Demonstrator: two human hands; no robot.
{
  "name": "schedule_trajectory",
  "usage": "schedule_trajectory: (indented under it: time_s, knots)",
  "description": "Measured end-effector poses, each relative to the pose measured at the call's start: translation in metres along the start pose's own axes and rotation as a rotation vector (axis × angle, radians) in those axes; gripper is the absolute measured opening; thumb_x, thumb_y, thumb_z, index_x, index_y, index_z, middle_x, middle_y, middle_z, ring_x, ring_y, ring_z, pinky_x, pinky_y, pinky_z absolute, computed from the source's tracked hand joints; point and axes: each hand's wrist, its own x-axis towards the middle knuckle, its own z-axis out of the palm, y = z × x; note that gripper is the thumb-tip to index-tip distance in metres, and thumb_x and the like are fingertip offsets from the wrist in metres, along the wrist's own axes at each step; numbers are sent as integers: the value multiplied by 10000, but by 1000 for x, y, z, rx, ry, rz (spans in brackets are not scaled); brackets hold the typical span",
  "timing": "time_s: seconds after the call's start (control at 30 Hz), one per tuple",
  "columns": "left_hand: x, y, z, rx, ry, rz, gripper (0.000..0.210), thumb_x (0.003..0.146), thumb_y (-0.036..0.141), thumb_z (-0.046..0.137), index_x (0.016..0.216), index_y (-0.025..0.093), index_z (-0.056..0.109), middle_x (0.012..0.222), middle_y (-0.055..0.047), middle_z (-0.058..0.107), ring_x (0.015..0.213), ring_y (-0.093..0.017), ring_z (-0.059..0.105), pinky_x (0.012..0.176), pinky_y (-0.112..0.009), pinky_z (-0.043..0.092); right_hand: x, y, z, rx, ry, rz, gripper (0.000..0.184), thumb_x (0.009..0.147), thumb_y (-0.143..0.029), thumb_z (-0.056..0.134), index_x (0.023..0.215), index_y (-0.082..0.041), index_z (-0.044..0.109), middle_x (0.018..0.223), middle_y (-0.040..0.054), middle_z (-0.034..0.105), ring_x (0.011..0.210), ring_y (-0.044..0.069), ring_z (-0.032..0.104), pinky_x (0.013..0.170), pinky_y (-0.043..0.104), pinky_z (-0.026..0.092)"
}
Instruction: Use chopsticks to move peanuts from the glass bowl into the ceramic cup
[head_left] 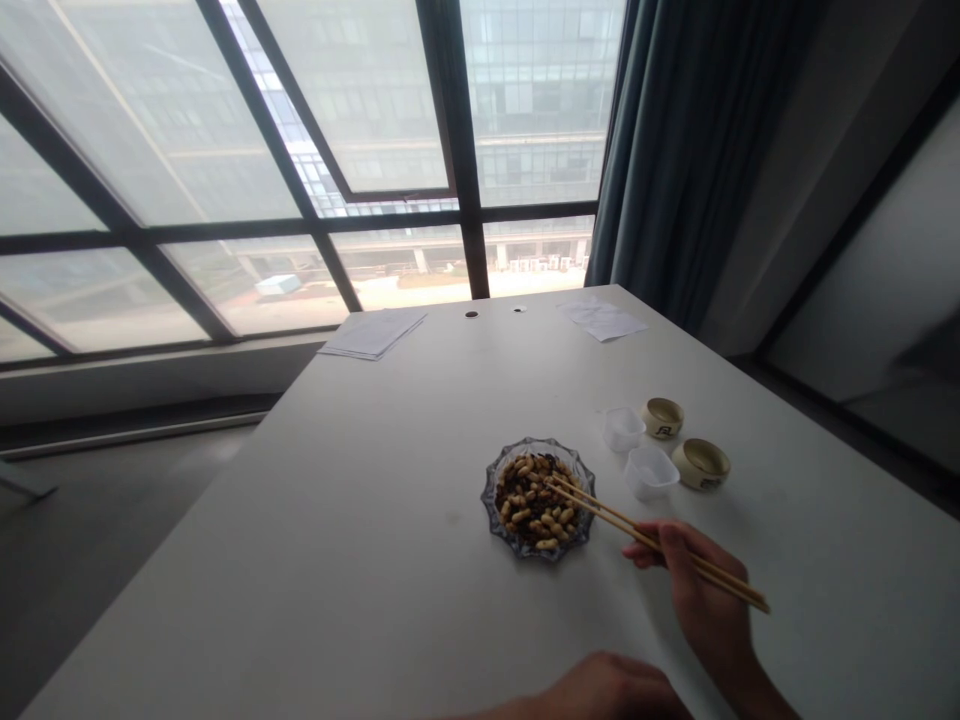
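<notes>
A pair of wooden chopsticks [641, 532] is gripped in my right hand [701, 580], fingers closed around them. Their tips reach into a scalloped glass bowl [491, 515], over the peanuts [551, 527] in their shells, which lie mixed with small dark pieces, perhaps seeds. Whether the tips pinch a peanut is too small to tell. At the bottom edge, my left hand [611, 688] is by the near part of the table, with its back showing. Its fingers are mostly hidden, and no held thing shows.
Two clear plastic cups [651, 472] stand right of the bowl, beside two small beige ceramic bowls [701, 465] with dark markings. Papers [375, 333] and a crumpled sheet [604, 318] lie at the far end of the white table [337, 540], near windows and a dark curtain [675, 150].
</notes>
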Motion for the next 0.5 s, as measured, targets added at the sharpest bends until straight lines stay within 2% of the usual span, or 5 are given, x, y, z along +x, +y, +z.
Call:
schedule_trajectory:
  time_s: [0.3,0.5]
  knots:
    - [2,11,-2,-8,10,-37,372,1004,460,622,1074,131,780,930,-127,756,813,-175,732,790,-207,552,-1,6,10,71,-57,70,454,884,-601,722,849,-152,780,737,118,801,653,274,790,596,334,666]
    - [2,11,-3,-10,-14,-88,362,1002,471,624,1090,150,768,977,-122,761,869,-182,746,835,-218,555,0,5,6,48,-67,39,429,895,-577,718,862,-155,789,757,118,805,652,265,785,602,327,663]
